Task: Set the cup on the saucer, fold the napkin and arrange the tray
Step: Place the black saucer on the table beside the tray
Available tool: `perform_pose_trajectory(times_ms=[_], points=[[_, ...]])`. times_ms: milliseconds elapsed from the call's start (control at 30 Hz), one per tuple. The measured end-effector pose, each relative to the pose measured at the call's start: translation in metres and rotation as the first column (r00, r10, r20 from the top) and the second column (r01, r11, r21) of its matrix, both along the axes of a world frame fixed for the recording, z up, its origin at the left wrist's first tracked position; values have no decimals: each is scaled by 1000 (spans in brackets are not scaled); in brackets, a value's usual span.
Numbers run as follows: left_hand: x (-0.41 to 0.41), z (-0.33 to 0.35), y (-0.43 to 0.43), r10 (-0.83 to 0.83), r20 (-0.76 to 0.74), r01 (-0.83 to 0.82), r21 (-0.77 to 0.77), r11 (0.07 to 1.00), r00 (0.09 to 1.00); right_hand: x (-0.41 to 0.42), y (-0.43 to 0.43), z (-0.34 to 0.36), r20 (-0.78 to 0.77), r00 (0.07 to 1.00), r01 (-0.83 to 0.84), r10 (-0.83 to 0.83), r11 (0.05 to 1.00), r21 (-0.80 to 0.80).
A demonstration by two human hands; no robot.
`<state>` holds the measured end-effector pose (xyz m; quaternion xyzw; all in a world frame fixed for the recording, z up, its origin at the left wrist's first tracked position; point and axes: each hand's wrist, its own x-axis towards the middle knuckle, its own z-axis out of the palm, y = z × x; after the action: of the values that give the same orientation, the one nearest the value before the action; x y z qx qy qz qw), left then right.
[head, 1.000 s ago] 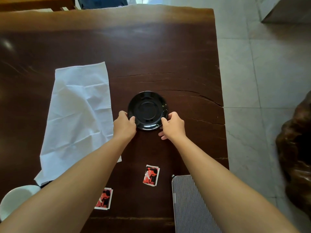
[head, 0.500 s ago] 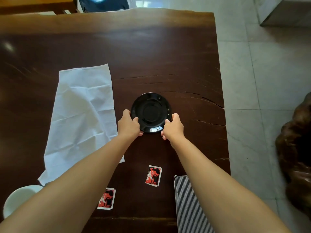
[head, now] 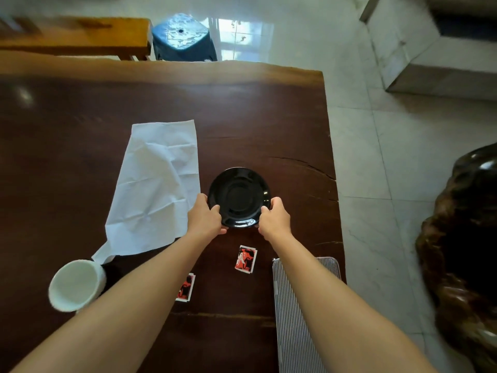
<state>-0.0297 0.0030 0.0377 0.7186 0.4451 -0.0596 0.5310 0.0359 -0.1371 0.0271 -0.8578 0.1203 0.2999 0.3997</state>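
Gripping the black saucer (head: 238, 197) from both sides, the person has the left hand (head: 205, 218) curled over its near-left rim and the right hand (head: 274, 218) over its near-right rim, thumbs on top of the edge. The saucer sits low over the dark wooden table (head: 255, 109); I can't tell whether it rests on the wood or is just lifted. Just to its left lies the white napkin (head: 157, 189), spread out flat and creased, its near corner trailing toward the white cup (head: 76, 285) at the near-left. Two small red and black packets (head: 246, 259) lie near the forearms, one partly hidden under the left arm. A ribbed metal tray (head: 295, 319) sits at the near-right edge of the table, under the right forearm
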Motion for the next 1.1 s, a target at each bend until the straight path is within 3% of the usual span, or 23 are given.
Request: perform_pose_trajectory(times_ms=[533,833,1100], points=[[-175,66,-21,-97,144,97,11,995,985,-172,-35,74,163,987,-11,2,998,55],[-264,78,-21,-194,143,189,49,981,971,-273,-47,78,210,977,26,-32,999,29],[-300,81,-35,-199,113,196,41,980,973,-306,-65,81,219,976,-29,18,998,47]])
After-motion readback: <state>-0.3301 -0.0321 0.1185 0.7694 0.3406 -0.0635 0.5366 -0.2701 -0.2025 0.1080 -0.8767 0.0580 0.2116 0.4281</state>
